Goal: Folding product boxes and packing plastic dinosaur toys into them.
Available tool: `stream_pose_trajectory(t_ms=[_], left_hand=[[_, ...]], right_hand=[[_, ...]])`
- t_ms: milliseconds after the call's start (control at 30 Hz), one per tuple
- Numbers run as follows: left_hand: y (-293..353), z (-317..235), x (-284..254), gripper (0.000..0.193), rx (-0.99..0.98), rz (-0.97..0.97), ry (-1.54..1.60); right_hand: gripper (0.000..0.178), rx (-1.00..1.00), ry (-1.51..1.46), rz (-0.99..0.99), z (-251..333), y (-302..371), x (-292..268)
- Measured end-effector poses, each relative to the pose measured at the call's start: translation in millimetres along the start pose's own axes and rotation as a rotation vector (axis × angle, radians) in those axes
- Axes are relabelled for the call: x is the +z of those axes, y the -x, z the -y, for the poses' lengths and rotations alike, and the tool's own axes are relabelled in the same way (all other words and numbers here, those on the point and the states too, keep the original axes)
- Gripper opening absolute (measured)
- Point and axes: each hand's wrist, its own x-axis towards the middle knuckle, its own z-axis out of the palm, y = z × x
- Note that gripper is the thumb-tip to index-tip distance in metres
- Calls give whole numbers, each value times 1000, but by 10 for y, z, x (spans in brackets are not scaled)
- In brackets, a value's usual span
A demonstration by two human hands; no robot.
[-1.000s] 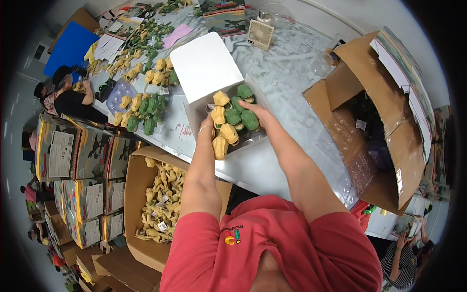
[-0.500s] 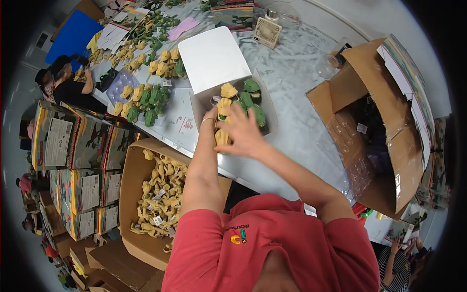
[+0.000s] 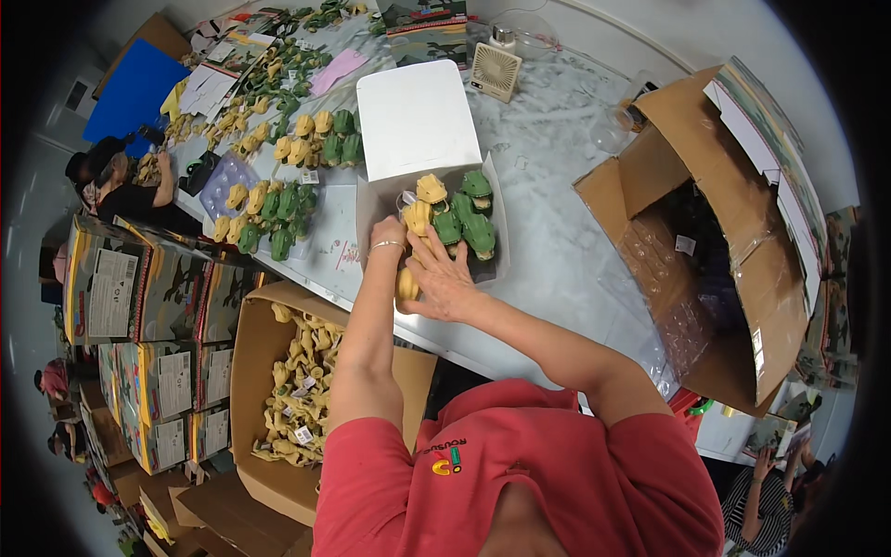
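A white box (image 3: 504,265) stands on the table with its lid (image 3: 418,121) raised at the back. Inside are yellow dinosaur-like toys (image 3: 431,188) on the left and green ones (image 3: 477,234) on the right. My left hand (image 3: 390,232) is at the box's left side, beside the yellow toys, its fingers curled; what they grip is hidden. My right hand (image 3: 447,283) lies over the front of the box with fingers spread, touching the yellow toys. Another yellow toy (image 3: 406,284) shows between my wrists.
More yellow and green toys (image 3: 288,209) sit in groups to the left. Below them, an open carton (image 3: 269,487) holds many yellow toys. Printed boxes (image 3: 167,278) are stacked at the left. At the right stands a large open carton (image 3: 705,139); a small fan (image 3: 496,71) is behind.
My right hand has come down from above the box onto the yellow toys near its front. My left hand has shifted slightly left. The view has shifted a little.
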Motion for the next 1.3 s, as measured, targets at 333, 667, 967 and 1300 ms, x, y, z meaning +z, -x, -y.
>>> stream_pose_trajectory(t_ms=[333, 667, 967, 1300], left_hand=[[1036, -265, -769, 38, 418, -87, 269], [1155, -93, -43, 78, 489, -319, 240], [917, 28, 144, 84, 470, -355, 38], [438, -410, 9, 47, 532, -687, 245]], right_hand=[[70, -53, -41, -209, -275, -209, 32], [12, -50, -129, -596, -974, -1034, -354], [19, 238, -221, -174, -1082, -1040, 158], [60, 296, 363, -130, -666, -296, 172]])
